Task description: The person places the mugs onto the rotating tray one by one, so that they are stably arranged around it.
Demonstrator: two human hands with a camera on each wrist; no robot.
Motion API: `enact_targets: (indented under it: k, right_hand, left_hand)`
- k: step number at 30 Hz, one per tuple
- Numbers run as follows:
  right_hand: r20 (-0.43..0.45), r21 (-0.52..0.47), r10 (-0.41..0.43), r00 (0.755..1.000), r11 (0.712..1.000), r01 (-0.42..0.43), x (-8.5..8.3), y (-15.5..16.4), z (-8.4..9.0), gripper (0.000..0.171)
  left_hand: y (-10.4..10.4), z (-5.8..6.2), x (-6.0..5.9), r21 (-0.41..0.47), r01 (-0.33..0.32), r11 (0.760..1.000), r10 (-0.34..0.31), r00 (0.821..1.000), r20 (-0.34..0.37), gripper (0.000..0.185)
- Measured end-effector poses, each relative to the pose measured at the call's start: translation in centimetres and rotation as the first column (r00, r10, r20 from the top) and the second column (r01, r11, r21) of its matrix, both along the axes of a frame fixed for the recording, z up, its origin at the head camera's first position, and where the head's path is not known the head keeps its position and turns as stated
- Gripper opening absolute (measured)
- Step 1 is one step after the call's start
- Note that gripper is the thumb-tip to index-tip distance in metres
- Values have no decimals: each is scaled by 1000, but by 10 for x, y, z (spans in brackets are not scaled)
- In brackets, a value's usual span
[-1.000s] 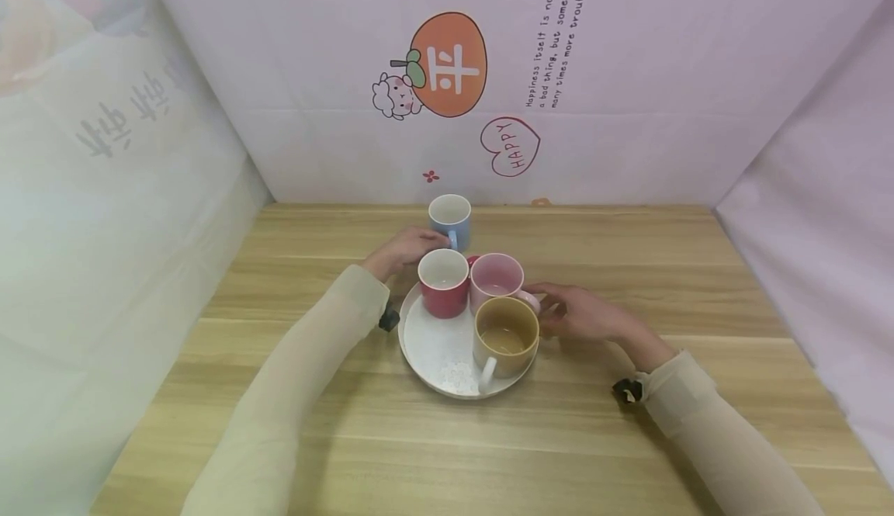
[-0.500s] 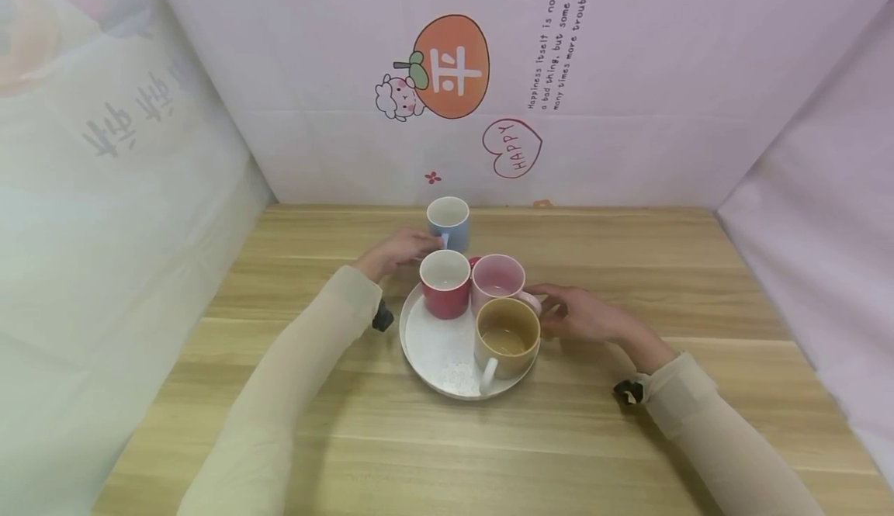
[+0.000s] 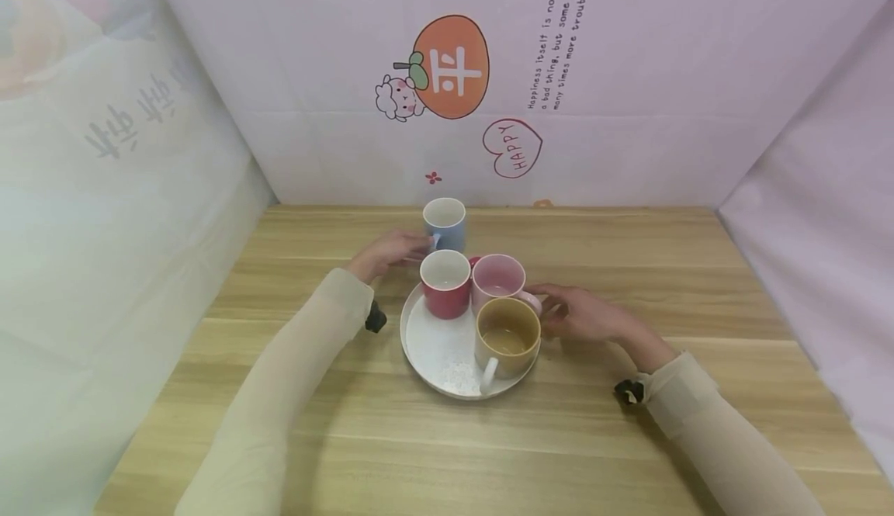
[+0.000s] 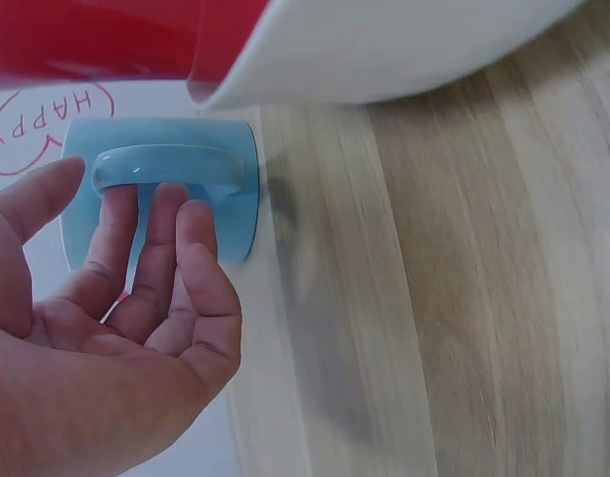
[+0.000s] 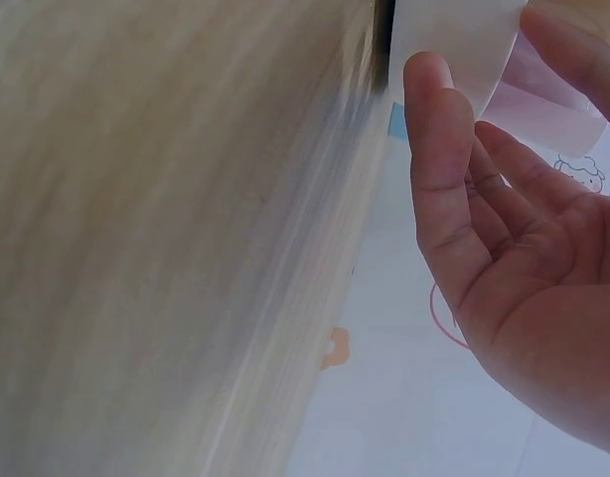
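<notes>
A light-blue mug [image 3: 445,225] stands on the table behind the white round tray [image 3: 433,353]. My left hand [image 3: 393,251] grips its handle [image 4: 171,164]; in the left wrist view the fingertips hook under the handle, and the thumb lies beside it. On the tray sit a red mug [image 3: 445,295], a pink mug [image 3: 492,279] and a larger mug [image 3: 506,337], yellow-brown inside with a white handle. My right hand [image 3: 583,314] is at the right side of the tray, loosely curved fingers by the pink mug's handle; the right wrist view shows nothing gripped.
The wooden table [image 3: 475,454] meets a white printed cloth [image 3: 594,155] at its back edge. Cloth walls also rise at the left [image 3: 126,213] and right [image 3: 817,151]. The mugs on the tray stand close together.
My left hand has drawn the blue mug slightly left, and its handle has swung left to face my fingers. The right hand and the mugs on the tray have stayed put.
</notes>
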State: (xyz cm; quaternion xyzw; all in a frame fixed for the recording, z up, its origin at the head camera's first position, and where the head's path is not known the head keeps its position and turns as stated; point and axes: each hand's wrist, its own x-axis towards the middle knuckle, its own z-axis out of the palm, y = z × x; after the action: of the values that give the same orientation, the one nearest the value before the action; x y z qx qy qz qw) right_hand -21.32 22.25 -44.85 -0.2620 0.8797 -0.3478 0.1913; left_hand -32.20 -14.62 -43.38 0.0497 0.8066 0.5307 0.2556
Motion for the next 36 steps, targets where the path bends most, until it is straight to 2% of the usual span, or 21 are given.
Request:
enact_targets:
  k: [7,17,23,31,36]
  right_hand:
    - [5,-2,1,1000,1000,-1,-1,1,0,70]
    - [-6,8,2,1000,1000,-1,0,1,1,70]
    - [-7,12,-3,1000,1000,3,1,0,3,69]
    - [13,4,-14,1000,1000,14,2,-1,3,70]
    - [-4,12,-12,1000,1000,12,2,-1,2,68]
  left_hand:
    - [-8,-1,-1,5,-7,1000,7,1000,-6,49]
    - [-3,-3,-4,69,-40,997,39,999,17,47]
    - [-1,-6,-4,108,-24,994,24,1000,-1,43]
    - [2,-12,-9,142,-69,987,61,996,62,41]
    - [3,-13,-9,151,-86,985,76,995,70,42]
